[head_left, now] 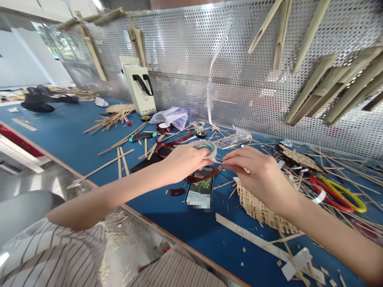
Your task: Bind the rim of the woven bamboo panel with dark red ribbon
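Note:
My left hand [187, 162] is closed on a roll of clear tape [213, 149], gripping its rim between thumb and fingers. Just to the right, my right hand [254, 171] pinches the end of a brown ribbon [206, 175]. A thin strip of tape seems to run from the roll to these fingertips. The ribbon curves left below my left hand, over a phone [200, 196] lying on the blue table [167, 213]. Beside the phone lies a short cut piece of brown ribbon [177, 191]. A woven bamboo piece [260, 207] sits under my right wrist, partly hidden.
Red-handled and yellow-handled scissors [332, 193] lie at the right among bamboo strips. A green-and-black cutter [143, 136], black tape roll [201, 134] and bundled sticks [118, 115] lie farther back. A white box [139, 89] stands against the perforated metal panel [179, 59].

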`<control>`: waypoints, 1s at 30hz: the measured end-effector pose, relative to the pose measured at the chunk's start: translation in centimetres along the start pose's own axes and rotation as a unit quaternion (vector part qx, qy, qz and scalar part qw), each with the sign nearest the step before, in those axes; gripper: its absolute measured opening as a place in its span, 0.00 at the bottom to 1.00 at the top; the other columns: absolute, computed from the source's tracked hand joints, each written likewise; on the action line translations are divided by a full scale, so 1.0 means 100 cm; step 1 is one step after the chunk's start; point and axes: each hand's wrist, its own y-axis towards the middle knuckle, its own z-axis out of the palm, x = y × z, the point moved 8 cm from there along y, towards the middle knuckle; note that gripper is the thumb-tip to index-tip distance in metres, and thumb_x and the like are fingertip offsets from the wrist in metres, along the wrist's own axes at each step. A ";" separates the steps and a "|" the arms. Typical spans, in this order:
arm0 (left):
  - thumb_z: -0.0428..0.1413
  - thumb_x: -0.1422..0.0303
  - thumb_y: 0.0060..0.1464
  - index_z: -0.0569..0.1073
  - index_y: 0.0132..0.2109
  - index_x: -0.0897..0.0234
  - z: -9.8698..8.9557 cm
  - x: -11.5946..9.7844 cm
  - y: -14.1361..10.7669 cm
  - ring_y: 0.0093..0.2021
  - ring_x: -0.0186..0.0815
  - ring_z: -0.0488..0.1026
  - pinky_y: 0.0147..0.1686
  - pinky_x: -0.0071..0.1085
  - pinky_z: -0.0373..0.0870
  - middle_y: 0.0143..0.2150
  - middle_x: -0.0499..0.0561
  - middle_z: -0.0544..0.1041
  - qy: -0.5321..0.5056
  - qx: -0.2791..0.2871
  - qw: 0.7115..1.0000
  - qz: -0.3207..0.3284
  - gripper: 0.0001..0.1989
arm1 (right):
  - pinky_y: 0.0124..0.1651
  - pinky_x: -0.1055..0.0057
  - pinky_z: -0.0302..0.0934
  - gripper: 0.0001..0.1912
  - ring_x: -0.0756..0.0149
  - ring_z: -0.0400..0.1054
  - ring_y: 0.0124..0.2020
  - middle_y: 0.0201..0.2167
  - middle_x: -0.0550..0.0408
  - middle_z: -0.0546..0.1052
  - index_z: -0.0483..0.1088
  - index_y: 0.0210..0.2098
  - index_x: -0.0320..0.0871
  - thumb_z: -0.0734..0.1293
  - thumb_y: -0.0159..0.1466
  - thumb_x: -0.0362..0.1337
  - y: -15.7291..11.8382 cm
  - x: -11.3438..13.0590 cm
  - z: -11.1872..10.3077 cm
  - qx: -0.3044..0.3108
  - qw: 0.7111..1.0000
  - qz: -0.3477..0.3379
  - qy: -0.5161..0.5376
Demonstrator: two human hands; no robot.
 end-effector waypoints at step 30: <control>0.43 0.67 0.63 0.69 0.42 0.66 0.012 -0.007 -0.027 0.24 0.27 0.70 0.24 0.22 0.62 0.25 0.45 0.74 -0.385 0.005 0.919 -0.081 0.12 | 0.25 0.73 0.62 0.24 0.64 0.71 0.30 0.42 0.52 0.73 0.54 0.35 0.45 0.74 0.51 0.34 -0.003 -0.002 0.004 -0.081 0.969 0.234 0.002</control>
